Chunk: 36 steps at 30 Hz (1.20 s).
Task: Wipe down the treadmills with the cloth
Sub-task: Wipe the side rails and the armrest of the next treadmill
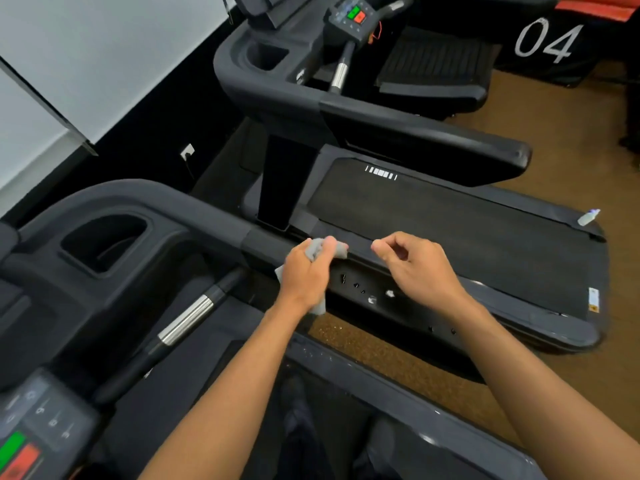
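I stand on a dark grey treadmill whose side handrail (166, 199) runs from the console at the left toward the middle. My left hand (308, 271) grips a bunched grey cloth (317, 249) and presses it on that handrail's end. A corner of the cloth hangs below my wrist. My right hand (415, 268) hovers just right of it, fingers loosely curled with nothing in them, above the rail. A second treadmill (467, 220) lies beyond, its black belt running to the right.
A small spray bottle (588, 217) lies on the second treadmill's far side rail. My console with green and red buttons (17, 452) is at the lower left. A third treadmill (353, 19) stands at the top. Brown floor (398, 362) shows between the machines.
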Tool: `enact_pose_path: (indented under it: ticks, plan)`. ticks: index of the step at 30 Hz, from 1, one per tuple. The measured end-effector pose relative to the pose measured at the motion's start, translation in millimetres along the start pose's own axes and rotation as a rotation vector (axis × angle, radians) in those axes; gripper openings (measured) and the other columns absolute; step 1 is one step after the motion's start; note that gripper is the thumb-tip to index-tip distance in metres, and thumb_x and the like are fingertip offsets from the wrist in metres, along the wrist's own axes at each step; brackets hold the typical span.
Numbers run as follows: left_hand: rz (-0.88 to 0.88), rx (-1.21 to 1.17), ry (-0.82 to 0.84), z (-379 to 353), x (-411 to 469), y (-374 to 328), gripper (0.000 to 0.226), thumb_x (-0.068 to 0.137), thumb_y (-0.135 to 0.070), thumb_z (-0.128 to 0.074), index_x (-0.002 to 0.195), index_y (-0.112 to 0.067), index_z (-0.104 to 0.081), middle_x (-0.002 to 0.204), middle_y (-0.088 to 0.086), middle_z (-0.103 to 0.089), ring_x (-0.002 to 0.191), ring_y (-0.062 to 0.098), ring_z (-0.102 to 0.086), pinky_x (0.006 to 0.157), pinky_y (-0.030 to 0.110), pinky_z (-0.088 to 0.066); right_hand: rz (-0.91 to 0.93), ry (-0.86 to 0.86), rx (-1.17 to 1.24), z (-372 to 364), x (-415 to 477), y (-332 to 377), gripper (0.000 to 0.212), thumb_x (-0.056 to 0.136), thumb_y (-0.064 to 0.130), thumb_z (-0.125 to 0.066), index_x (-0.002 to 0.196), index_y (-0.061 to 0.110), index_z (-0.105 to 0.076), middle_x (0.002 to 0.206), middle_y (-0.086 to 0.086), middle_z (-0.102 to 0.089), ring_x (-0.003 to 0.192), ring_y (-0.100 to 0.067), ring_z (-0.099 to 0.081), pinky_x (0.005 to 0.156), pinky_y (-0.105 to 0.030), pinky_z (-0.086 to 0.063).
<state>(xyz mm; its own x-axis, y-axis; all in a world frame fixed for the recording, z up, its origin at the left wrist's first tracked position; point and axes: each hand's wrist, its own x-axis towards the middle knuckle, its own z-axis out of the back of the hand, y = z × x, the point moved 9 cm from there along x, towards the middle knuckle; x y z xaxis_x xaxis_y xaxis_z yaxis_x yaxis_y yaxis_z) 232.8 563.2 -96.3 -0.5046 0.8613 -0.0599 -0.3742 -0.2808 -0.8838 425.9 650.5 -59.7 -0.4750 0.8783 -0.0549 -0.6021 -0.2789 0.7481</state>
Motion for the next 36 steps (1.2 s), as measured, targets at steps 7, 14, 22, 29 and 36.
enact_pose_path:
  ticks: [7, 14, 22, 29, 36]
  plan:
    - [0.173, -0.482, -0.465, 151, 40, 9, 0.018, 0.104, -0.034, -0.053, 0.091, -0.022, -0.057, 0.095, -0.004, -0.078, 0.096, 0.006, -0.073, 0.109, 0.038, -0.051, -0.043, 0.009, 0.049, 26, 0, -22, 0.026, 0.1, 0.049, -0.058, 0.098, 0.028, -0.074, 0.088, 0.014, -0.072, 0.087, -0.004, -0.064, 0.079, -0.032, -0.051]
    - [0.02, 0.502, -0.017, 50, 51, 25, 0.033, 0.103, -0.041, -0.052, 0.093, -0.033, -0.082, 0.119, 0.0, -0.076, 0.127, 0.017, -0.06, 0.121, 0.031, -0.029, -0.049, 0.105, 0.055, 25, -8, -11, 0.027, 0.101, 0.05, -0.057, 0.101, 0.03, -0.075, 0.093, 0.017, -0.073, 0.091, 0.0, -0.065, 0.081, -0.026, -0.052]
    - [-0.163, 0.565, -0.063, -47, -10, -13, 0.049, 0.098, -0.047, -0.039, 0.09, -0.025, -0.081, 0.101, -0.007, -0.078, 0.109, 0.008, -0.065, 0.123, 0.029, -0.024, -0.094, 0.027, 0.063, 25, -14, -7, 0.017, 0.099, 0.04, -0.062, 0.098, 0.03, -0.076, 0.089, 0.02, -0.073, 0.086, 0.005, -0.066, 0.075, -0.014, -0.047]
    - [-0.044, 0.098, 0.357, -138, -65, -56, 0.043, 0.089, -0.043, -0.043, 0.085, -0.016, -0.076, 0.088, 0.006, -0.077, 0.091, 0.021, -0.068, 0.088, 0.043, -0.053, -0.032, 0.019, 0.041, 33, -9, 9, 0.013, 0.098, 0.037, -0.066, 0.102, 0.031, -0.077, 0.092, 0.021, -0.074, 0.09, 0.007, -0.067, 0.075, -0.009, -0.048]
    - [0.475, -0.924, 0.328, -33, -22, -37, 0.067, 0.103, -0.057, -0.044, 0.126, 0.001, -0.07, 0.108, 0.021, -0.074, 0.105, 0.035, -0.07, 0.102, 0.048, -0.05, -0.125, -0.129, 0.218, 100, -16, -26, 0.017, 0.096, 0.043, -0.066, 0.096, 0.031, -0.078, 0.092, 0.009, -0.078, 0.093, -0.01, -0.073, 0.087, -0.034, -0.058]
